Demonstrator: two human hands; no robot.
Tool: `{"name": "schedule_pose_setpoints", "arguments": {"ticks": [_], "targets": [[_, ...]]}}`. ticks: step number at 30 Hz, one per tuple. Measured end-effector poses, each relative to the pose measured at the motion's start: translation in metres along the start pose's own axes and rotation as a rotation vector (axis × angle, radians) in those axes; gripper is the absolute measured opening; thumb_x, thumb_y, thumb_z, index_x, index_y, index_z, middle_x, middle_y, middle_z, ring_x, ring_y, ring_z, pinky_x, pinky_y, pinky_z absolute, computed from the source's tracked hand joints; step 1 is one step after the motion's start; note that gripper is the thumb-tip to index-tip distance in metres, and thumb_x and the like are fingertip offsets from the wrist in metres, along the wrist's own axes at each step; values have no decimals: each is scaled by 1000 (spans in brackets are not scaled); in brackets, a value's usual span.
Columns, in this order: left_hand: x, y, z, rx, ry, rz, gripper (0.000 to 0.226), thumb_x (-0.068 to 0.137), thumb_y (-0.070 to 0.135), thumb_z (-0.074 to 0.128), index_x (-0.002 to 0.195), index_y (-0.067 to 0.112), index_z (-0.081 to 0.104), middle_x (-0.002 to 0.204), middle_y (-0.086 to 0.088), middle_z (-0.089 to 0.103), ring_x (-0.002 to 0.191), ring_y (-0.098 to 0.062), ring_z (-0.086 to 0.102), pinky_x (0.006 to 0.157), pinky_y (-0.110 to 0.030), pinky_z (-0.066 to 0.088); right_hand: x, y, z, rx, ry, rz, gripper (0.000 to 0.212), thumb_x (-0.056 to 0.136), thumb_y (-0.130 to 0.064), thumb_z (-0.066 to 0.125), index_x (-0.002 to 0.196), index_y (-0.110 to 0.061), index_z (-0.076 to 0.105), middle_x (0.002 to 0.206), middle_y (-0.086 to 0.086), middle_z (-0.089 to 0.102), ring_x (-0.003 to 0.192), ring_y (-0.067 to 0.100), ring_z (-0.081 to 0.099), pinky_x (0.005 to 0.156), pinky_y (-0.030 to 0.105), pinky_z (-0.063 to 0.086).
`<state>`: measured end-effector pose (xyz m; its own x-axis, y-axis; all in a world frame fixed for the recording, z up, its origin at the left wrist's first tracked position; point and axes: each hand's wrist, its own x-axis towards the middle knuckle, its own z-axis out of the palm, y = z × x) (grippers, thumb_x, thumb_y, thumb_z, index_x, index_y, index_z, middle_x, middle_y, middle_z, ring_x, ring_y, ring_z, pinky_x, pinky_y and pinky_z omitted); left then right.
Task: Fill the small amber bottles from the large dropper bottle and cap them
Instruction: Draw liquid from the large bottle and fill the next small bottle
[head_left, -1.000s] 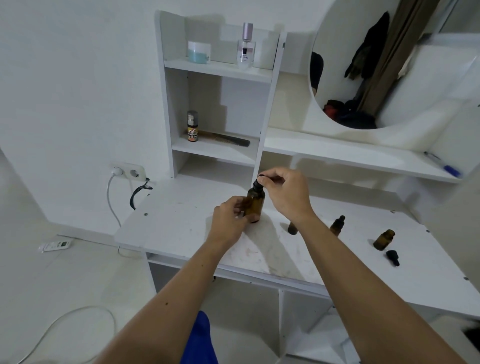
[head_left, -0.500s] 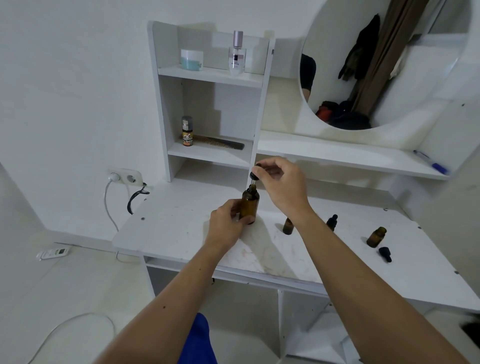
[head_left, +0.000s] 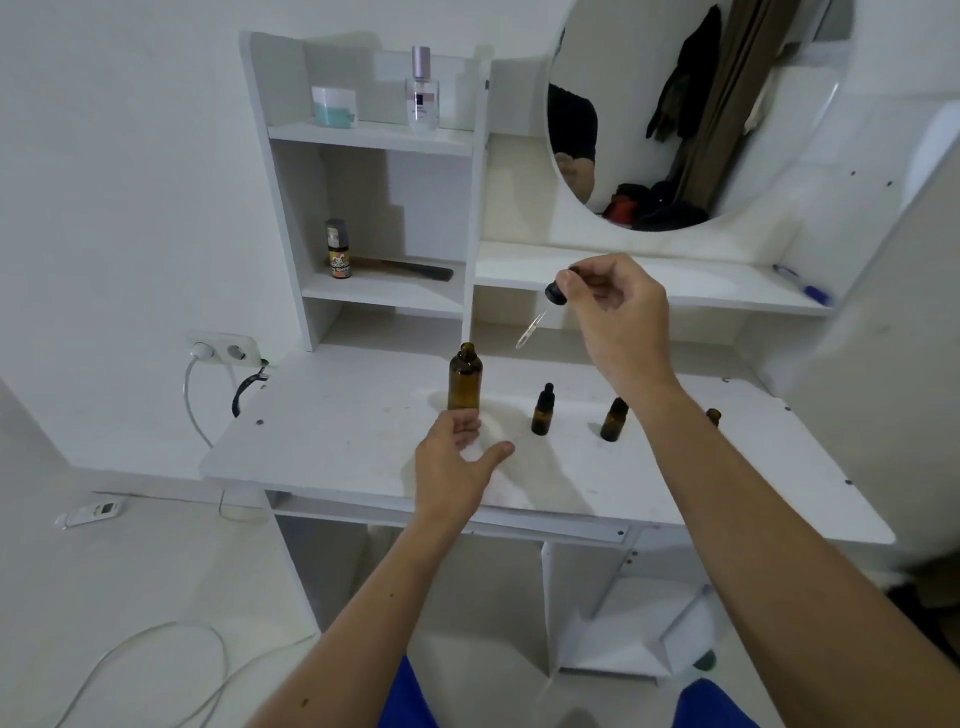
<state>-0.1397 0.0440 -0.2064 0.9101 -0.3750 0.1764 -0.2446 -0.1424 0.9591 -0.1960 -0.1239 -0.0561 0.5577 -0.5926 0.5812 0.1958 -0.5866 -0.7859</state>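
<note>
head | right hand (head_left: 618, 317) is pinching dropper (head_left: 543, 312), pipette slanting down-left, above counter (head_left: 337, 441) | left hand (head_left: 457, 462) is hovering open, empty, before uncapped large bottle (head_left: 465, 376) | small bottles (head_left: 613, 420) are standing below-right, nearer right hand

Dropper (head_left: 540, 312) now out, left hand (head_left: 457, 462) apparently off bottle (head_left: 465, 376).

A white tabletop (head_left: 332, 441) carries the bottles. The large amber bottle (head_left: 465, 376) stands upright and uncapped near the middle. To its right stand a small capped amber bottle (head_left: 543, 410) and then another small amber bottle (head_left: 614, 420), each apart from the next. Farther right, a third small bottle (head_left: 713, 415) shows only partly behind a forearm.
</note>
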Motion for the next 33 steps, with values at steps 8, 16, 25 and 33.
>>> {"name": "schedule_pose_setpoints", "arguments": {"ticks": [8,16,25,33], "targets": [[-29,23,92,-12,-331,115,55,81,30,90,128,18,66,121,6,72,109,-2,67,97,-15,53,-26,40,-103,-86,134,111,8,99,-22,75,102,-16,72,95,-7,78,91,5,75,87,18,58],[-19,42,179,-5,-482,146,66,85,28,86,143,13,58,143,0,63,131,-11,59,108,-19,44,-34,75,-176,-182,225,178,9,99,-21,74,104,-14,71,94,-2,80,91,10,78,92,32,62],[9,48,229,-14,-487,142,62,88,22,84,143,12,58,141,-1,64,132,-14,59,111,-24,44,-33,100,-194,-214,239,189,5,100,-18,72,103,-14,70,93,-2,81,93,15,78,96,43,61],[20,48,248,-1,-454,175,39,90,19,81,127,15,69,115,6,74,107,-6,68,104,-28,54,-29,100,-198,-214,242,171,8,100,-19,72,105,-12,71,92,-4,81,92,14,78,97,42,61]]}}
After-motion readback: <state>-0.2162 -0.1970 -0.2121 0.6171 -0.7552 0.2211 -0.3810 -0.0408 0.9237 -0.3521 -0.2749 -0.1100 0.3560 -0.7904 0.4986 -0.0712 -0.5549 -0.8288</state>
